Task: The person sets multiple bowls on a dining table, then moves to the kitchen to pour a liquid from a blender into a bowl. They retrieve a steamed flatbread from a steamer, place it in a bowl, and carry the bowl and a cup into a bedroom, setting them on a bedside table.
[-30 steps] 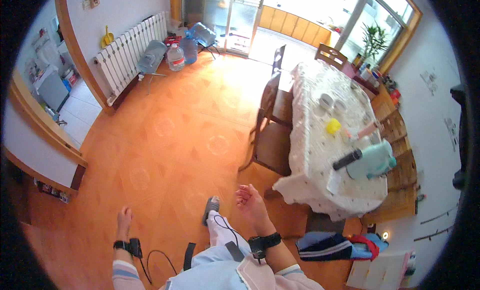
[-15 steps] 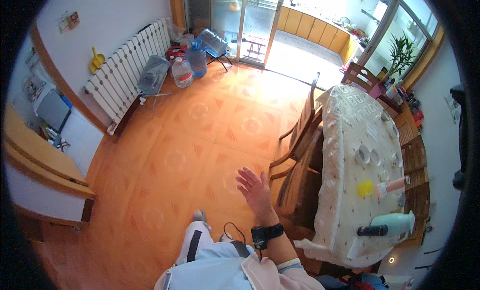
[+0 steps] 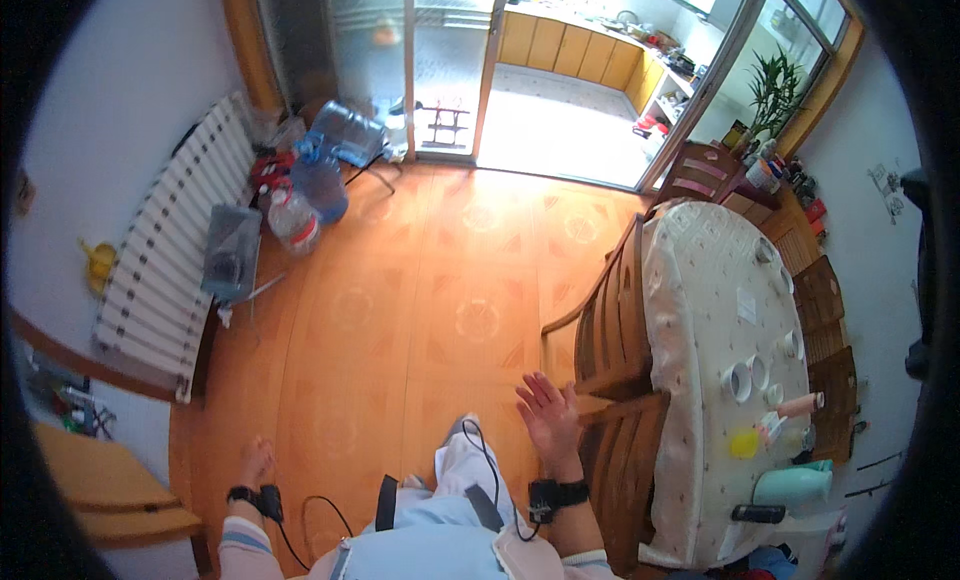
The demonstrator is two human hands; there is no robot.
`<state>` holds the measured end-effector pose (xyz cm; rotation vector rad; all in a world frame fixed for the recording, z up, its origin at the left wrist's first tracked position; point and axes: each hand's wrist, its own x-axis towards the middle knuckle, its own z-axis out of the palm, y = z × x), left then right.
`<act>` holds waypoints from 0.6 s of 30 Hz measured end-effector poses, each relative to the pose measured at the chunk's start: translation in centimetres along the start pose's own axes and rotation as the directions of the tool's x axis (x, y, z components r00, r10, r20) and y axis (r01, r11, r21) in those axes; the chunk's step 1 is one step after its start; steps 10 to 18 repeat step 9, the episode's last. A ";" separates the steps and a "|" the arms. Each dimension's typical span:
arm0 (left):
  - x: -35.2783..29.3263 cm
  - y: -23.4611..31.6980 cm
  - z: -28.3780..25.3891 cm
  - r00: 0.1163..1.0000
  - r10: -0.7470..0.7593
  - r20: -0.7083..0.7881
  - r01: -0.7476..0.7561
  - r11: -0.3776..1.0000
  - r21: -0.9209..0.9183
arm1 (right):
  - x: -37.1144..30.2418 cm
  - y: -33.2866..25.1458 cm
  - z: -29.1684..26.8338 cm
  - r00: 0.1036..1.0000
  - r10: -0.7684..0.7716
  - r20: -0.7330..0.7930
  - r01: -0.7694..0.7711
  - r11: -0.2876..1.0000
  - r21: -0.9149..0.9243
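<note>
My right hand (image 3: 550,415) is held out, palm partly turned up and fingers stretched, with nothing in it. It is nearest to the wooden chairs (image 3: 622,320) beside the table. A black strap with a small device (image 3: 545,500) and a cable sits on that wrist. Low at the left, my left hand (image 3: 257,462) hangs over the tiled floor and touches nothing I can see; its fingers are blurred and foreshortened. The left wrist carries a similar strapped device (image 3: 270,502).
At right stands a table (image 3: 690,380) under a patterned cloth, with white cups (image 3: 737,382), a yellow item (image 3: 743,442) and a mint-green kettle (image 3: 795,483). A white radiator (image 3: 165,250) and large water bottles (image 3: 318,185) line the left. Sliding glass doors (image 3: 450,80) open onto a kitchen.
My left hand has come into view at the lower left. The view has shifted: the radiator and bottles sit further left, and the chairs are nearer. My right hand stays open.
</note>
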<state>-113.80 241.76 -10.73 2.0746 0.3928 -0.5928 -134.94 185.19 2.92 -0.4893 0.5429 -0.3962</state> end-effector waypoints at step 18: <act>13.6 35.5 15.6 0.850 0.395 0.349 -0.518 0.750 0.413 | 21.9 -9.9 3.6 0.988 -0.103 -0.115 0.116 0.988 0.104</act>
